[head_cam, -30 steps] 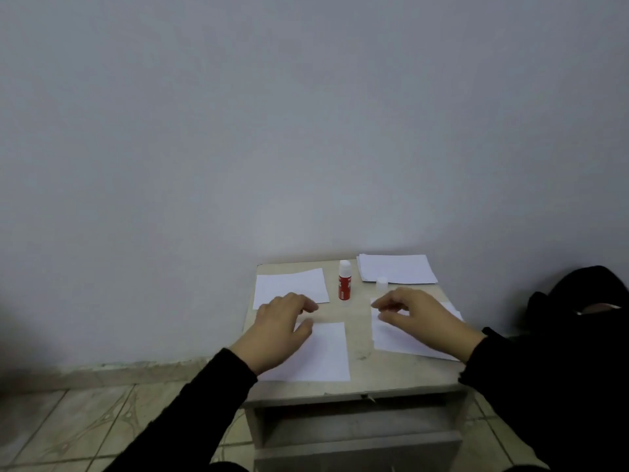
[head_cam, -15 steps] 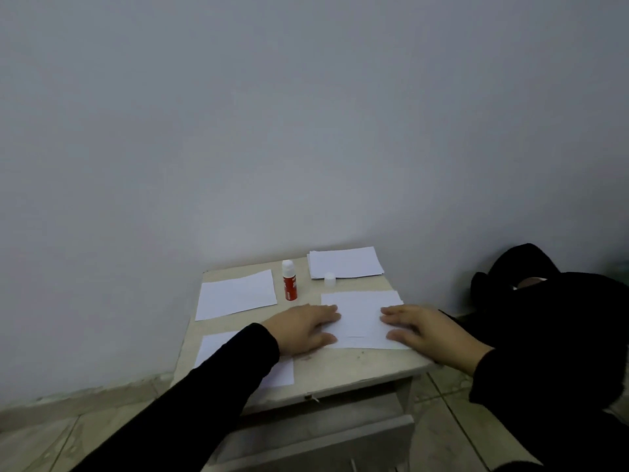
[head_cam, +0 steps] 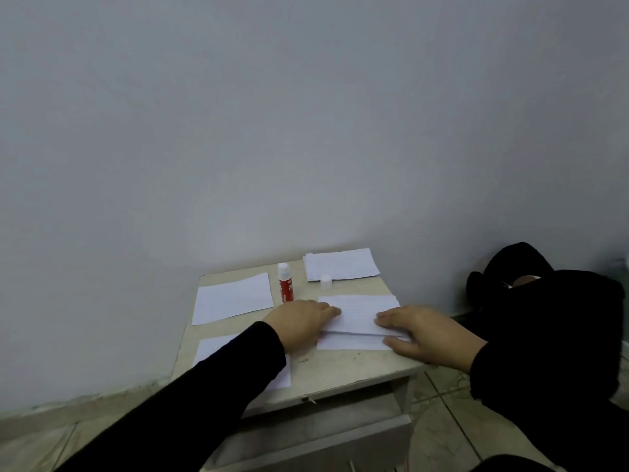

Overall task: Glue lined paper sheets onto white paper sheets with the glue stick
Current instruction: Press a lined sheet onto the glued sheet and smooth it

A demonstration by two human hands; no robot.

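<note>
Lined sheet (head_cam: pixel 360 313) flat on a white sheet (head_cam: pixel 350 342) at right half of desk (head_cam: pixel 340 367), offset toward the wall so a strip of the white sheet shows along the near side. Near edge of white sheet well back from desk front edge; bare desk strip between. Right corner of the pair hidden under the right hand.

Left hand (head_cam: pixel 299 323) lying flat on left end of lined sheet, fingers straight and together, tips on the paper, palm over bare desk. Right hand (head_cam: pixel 429 332) flat on right end, fingers extended and slightly spread, thumb on the white strip. Open stretch of lined paper between the two sets of fingertips. Both sleeves black.

Near left: another white sheet (head_cam: pixel 218 347), mostly covered by left forearm, reaching close to desk front edge.

Farther: single sheet (head_cam: pixel 233 298) at left, near the desk's left edge. Glue stick (head_cam: pixel 285 287) upright, red body, white top, just beyond left hand, apart from it. Small white cap (head_cam: pixel 326 281) standing on desk beyond lined sheet. Paper stack (head_cam: pixel 341 264) at far right corner, against the wall (head_cam: pixel 306 131).

Right of desk: dark cloth mass (head_cam: pixel 544 301).
</note>
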